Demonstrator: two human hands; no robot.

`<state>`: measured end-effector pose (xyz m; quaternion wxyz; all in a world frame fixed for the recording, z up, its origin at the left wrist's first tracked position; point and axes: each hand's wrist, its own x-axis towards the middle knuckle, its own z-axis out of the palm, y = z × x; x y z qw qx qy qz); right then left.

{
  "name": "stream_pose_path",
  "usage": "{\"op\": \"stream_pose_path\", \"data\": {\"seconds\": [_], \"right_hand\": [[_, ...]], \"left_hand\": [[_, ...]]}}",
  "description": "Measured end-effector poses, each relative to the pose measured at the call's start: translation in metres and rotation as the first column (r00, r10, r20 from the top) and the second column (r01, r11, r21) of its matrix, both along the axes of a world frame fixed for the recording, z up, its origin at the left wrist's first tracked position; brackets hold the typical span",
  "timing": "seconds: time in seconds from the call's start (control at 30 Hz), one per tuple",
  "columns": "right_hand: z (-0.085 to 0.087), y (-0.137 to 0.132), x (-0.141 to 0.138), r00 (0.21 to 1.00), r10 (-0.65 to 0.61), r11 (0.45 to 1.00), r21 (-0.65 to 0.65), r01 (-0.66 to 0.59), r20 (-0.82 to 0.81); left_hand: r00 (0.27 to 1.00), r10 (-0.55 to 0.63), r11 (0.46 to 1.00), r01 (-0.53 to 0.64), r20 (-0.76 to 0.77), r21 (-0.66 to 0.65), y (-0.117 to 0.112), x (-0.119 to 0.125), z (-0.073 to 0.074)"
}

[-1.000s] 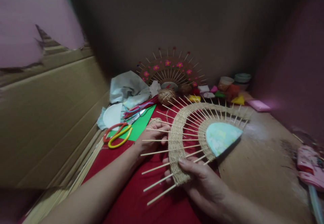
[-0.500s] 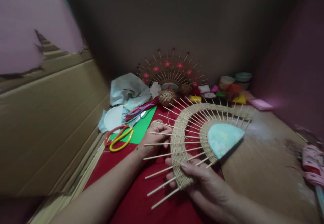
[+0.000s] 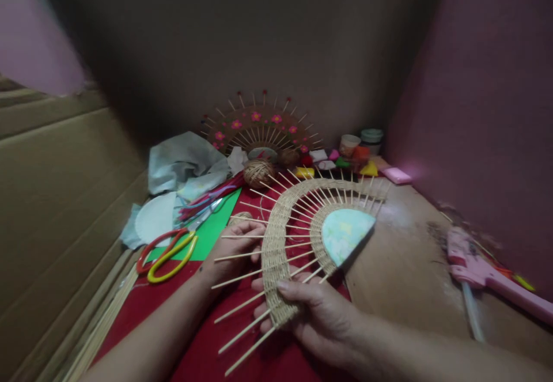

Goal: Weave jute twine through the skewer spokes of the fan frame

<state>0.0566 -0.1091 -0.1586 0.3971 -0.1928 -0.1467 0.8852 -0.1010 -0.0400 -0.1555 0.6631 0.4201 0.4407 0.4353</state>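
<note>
1. Brown cardboard [image 3: 56, 197] is stood upright along the left side.
2. Red cloth [image 3: 199, 341] is spread beneath the work; to its right, a brown board [image 3: 401, 255] is laid flat.
3. Woven fan [image 3: 276, 238]: held up at centre, above the cloth and the board's left edge. Thin sticks are fanned through two woven bands; its half-round centre is covered in pale blue-green patterned material.
4. Flowered fan [image 3: 266, 118]: set upright at the far side, pink blossoms borne on its brown band.
5. Right hand [image 3: 324, 313]: clamped on the near end of the outer band, thumb laid in front, fingers wrapped behind.
6. Left hand [image 3: 235, 249]: kept apart from the right, fingers curled at the sticks on the fan's left; whether anything is gripped cannot be told.
7. Pink glue gun [image 3: 466, 267]: laid at right, nozzle pointed near.
8. Scissors [image 3: 173, 261]: orange and yellow handles, left of the left hand, partly rested over a green sheet [image 3: 222, 220].
9. Twine ball [image 3: 258, 173]: placed just beyond the woven fan, before the flowered one.
</note>
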Motion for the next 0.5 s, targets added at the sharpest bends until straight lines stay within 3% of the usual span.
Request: {"op": "stream_pose_path", "data": {"seconds": [0.5], "right_hand": [[-0.0039, 0.0032, -0.0021, 1.000, -0.008, 1.000, -0.001, 0.008, -0.025]], "left_hand": [[0.999, 0.019, 1.000, -0.020, 0.027, 0.005, 0.0010, 0.0051, 0.0073]]}}
